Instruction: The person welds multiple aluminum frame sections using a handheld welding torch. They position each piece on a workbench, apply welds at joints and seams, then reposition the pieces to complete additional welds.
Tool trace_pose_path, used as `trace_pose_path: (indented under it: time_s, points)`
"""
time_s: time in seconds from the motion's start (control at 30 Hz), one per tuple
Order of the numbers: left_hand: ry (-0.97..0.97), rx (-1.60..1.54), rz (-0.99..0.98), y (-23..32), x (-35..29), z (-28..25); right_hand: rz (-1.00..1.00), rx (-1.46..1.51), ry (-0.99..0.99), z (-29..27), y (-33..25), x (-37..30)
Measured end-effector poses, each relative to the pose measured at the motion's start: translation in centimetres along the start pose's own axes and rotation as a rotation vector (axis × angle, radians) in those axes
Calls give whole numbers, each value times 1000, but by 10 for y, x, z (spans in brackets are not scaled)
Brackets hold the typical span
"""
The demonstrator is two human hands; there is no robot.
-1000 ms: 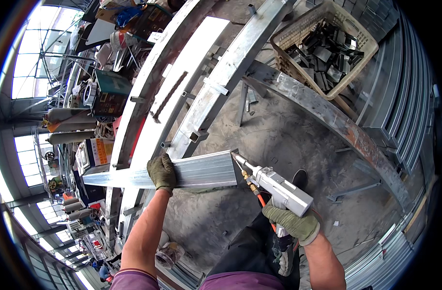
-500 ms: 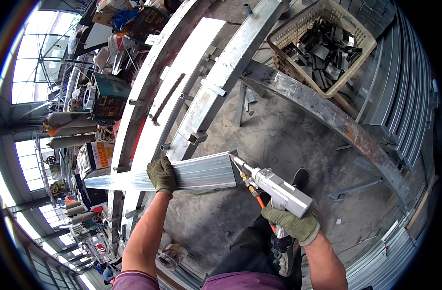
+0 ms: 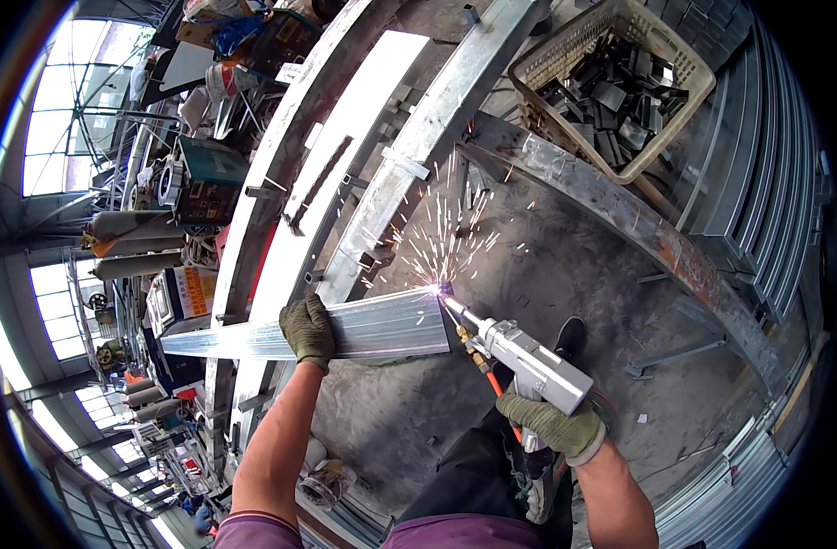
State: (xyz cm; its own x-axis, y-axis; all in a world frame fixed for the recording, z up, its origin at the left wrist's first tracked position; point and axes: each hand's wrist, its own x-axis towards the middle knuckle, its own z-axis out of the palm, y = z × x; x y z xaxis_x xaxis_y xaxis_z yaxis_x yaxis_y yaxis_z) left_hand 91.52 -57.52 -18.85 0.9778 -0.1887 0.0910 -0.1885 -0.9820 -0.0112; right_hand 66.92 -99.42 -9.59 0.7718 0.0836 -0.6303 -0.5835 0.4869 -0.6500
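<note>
A long silvery metal profile lies across the steel beams, its near end reaching out to the right. My left hand, in a green work glove, is closed over it and holds it from above. In my gloved right hand is a silver welding gun, gripped by its handle. The gun's nozzle points left at the upper corner of the profile's end. A bright purple-white glow shows there, and sparks spray upward. An orange hose with a brass fitting runs beside the gun.
Several steel beams run diagonally on the left; another curves across the right. A beige plastic crate of small dark metal pieces stands at upper right, beside stacked metal profiles. Gas cylinders lie far left. My shoe is on the floor.
A bright glow and a fan of sparks have appeared at the gun's tip on the profile's upper corner. Both hands have hardly moved.
</note>
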Motion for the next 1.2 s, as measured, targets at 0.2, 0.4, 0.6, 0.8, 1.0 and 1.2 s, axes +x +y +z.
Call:
trace_pose_path:
  time_s: [0.2, 0.4, 0.6, 0.8, 1.0, 1.2]
  points:
    - [-37, 32, -30, 3, 3, -1, -31, -37, -23, -5, 6, 0]
    - [-11, -1, -18, 2, 1, 0, 10, 3, -13, -3, 3, 0]
    - [-6, -2, -11, -1, 1, 2, 8, -4, -3, 0, -2, -1]
    - [12, -17, -10, 3, 1, 1, -2, 22, -10, -2, 4, -2]
    - [42, 31, 15, 0, -1, 2, 25, 52, -25, -4, 9, -3]
    - [-16, 41, -5, 2, 2, -1, 33, 30, -16, -5, 10, -5]
